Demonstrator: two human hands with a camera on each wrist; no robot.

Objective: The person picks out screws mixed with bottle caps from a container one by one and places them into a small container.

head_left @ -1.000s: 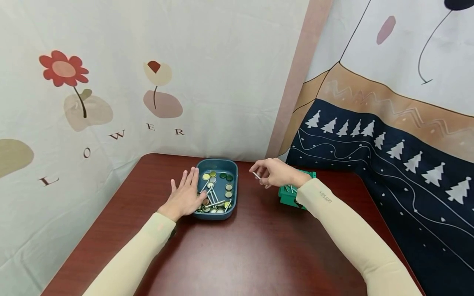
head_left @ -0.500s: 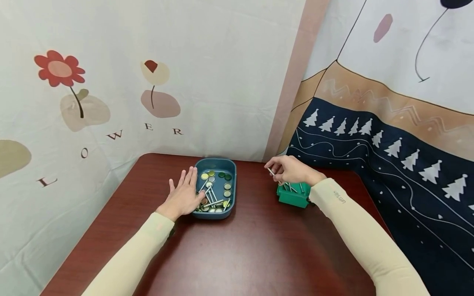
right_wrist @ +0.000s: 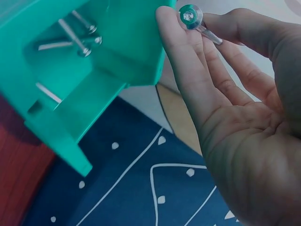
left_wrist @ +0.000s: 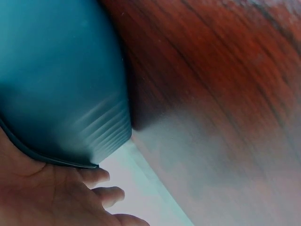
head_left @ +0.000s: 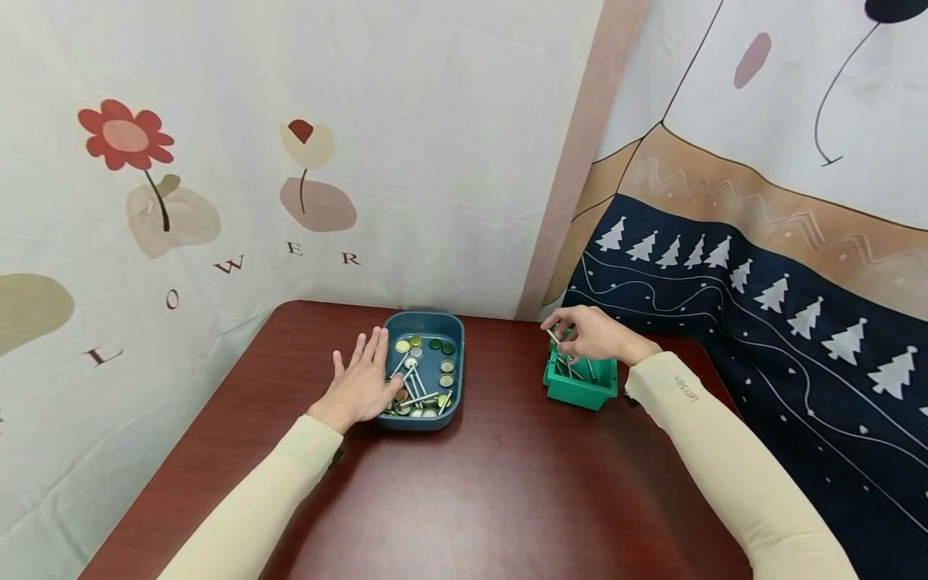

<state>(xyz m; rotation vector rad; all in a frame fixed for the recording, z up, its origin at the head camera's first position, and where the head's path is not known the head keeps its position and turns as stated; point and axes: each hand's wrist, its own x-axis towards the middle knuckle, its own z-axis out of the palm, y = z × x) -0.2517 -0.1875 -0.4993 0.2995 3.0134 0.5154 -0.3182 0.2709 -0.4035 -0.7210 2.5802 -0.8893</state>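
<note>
My left hand (head_left: pixel 358 391) rests with straight, spread fingers on the left rim of a blue tray (head_left: pixel 461 346). Inside that tray lie several long metal screws (head_left: pixel 419 400) among round gold, silver and green discs (head_left: pixel 447 366), partly hidden by the thumb. My right hand (head_left: pixel 598 332) is over the back left of a green bin (head_left: pixel 580 392), pinching a screw (right_wrist: pixel 190 17) between thumb and fingers. The right wrist view shows the screw's round head pointing at the camera. Several more screws (right_wrist: pixel 70 35) lie loose inside the green bin.
Both containers stand toward the back of a dark red wooden table (head_left: pixel 464 499), with a gap between them. A pale printed cloth (head_left: pixel 435 161) hangs behind the table. To the right hangs a navy cloth (head_left: pixel 732 322) with white trees.
My right hand has moved right, from the space between the containers to over the green bin, with the screw still pinched. My left hand stays on the blue tray.
</note>
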